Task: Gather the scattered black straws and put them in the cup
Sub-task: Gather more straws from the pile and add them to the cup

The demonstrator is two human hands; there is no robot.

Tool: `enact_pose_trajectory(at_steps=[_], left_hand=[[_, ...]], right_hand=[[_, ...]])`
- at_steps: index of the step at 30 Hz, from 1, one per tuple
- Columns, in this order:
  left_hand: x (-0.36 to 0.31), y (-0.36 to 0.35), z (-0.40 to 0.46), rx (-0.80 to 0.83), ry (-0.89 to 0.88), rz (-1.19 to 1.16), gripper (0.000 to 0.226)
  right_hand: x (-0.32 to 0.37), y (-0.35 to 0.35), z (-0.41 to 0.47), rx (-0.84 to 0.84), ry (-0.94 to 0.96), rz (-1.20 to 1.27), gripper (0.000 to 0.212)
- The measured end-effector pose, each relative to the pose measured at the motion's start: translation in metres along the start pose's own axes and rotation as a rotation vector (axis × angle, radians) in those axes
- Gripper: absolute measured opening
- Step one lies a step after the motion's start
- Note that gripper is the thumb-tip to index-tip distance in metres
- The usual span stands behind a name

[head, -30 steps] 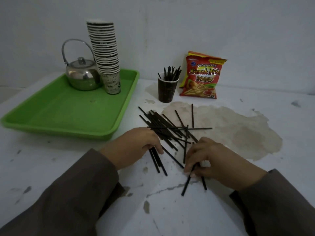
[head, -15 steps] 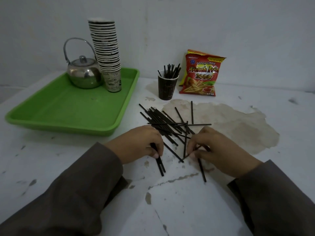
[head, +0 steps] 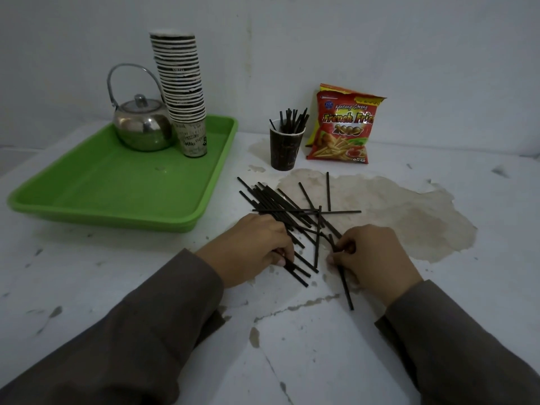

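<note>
Several black straws lie crossed in a loose pile on the white table, in front of a dark paper cup that holds several more straws upright. My left hand rests on the near left end of the pile, its fingers curled round a few straws. My right hand pinches a straw that sticks out toward me below the fingers. One straw lies apart, pointing at the cup.
A green tray at the left carries a steel kettle and a tall stack of paper cups. A red snack bag leans on the wall behind the cup. A brown stain spreads to the right.
Both hands have slid forward into the pile. My right hand has drawn its straws in and now pinches one; my left hand has closed its fingers on the near left straws.
</note>
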State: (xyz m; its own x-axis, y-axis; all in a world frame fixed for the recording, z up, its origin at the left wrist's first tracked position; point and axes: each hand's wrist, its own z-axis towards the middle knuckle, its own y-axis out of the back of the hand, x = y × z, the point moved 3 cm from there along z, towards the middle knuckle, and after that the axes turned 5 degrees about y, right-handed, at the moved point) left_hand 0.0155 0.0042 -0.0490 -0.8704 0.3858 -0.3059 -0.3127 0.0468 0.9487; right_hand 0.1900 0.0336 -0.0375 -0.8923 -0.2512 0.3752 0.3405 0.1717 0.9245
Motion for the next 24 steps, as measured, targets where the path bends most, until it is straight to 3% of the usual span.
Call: enact_pose_trajectory(at_steps=[7,12,14,19,24], left_hand=[[-0.005,0.0,0.001,-0.078,-0.003,-0.017,0.009],[-0.019,0.007,0.004,-0.267,-0.022,-0.081,0.016],[-0.026,0.004,0.007,-0.252,-0.045,-0.083,0.019],[-0.026,-0.005,0.011,-0.158,-0.063,-0.085,0.021],[-0.029,-0.004,0.011,-0.19,-0.131,-0.001,0.016]], right_hand=[[0.0,-0.005,0.0,-0.088,-0.028,-0.089,0.02],[-0.002,-0.002,-0.002,-0.103,0.006,-0.036,0.02],[-0.005,0.003,-0.002,-0.129,0.031,0.007,0.014],[-0.011,0.014,0.001,-0.13,0.103,0.235,0.019],[-0.009,0.011,-0.001,-0.031,0.097,0.728,0.008]])
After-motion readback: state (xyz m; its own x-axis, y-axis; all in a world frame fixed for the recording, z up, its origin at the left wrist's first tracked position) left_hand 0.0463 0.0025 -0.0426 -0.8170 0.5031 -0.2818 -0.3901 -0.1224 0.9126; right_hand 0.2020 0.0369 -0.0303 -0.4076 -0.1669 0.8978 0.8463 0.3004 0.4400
